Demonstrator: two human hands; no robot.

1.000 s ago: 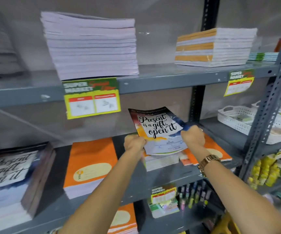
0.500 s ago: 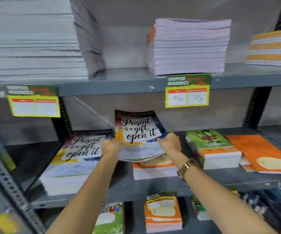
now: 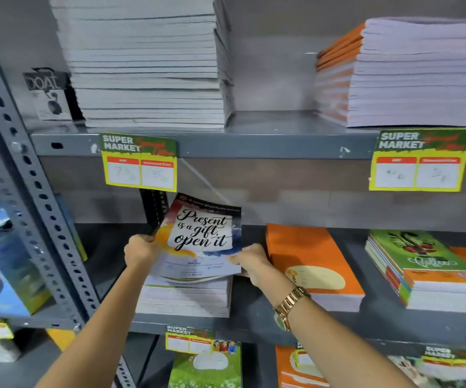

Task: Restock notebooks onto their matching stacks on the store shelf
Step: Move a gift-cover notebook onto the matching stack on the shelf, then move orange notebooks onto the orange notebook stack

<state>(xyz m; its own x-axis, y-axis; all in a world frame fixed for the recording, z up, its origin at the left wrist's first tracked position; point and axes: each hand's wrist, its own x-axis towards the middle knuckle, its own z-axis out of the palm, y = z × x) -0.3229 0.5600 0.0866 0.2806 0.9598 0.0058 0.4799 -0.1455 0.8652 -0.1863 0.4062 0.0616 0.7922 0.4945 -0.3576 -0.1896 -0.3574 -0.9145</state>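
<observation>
I hold a "Present is a gift, open it" notebook [image 3: 202, 238] by both sides, its far edge tilted up. My left hand [image 3: 140, 250] grips its left edge and my right hand [image 3: 250, 261] its lower right edge. The notebook hangs directly over a stack of notebooks [image 3: 184, 298] on the middle shelf [image 3: 254, 317]; its near edge lies close to the stack's top. Whether it touches is hidden by the cover.
An orange notebook stack [image 3: 310, 264] sits just right of my right hand, a green-topped stack [image 3: 427, 270] farther right. Tall grey and orange-edged stacks [image 3: 405, 74] fill the upper shelf. A perforated metal upright [image 3: 30, 191] stands left. Price tags [image 3: 139, 163] hang from shelf edges.
The view has swung left along the shelf. Both hands carried the notebook from above the orange stack to above the matching stack, and it sits lower now.
</observation>
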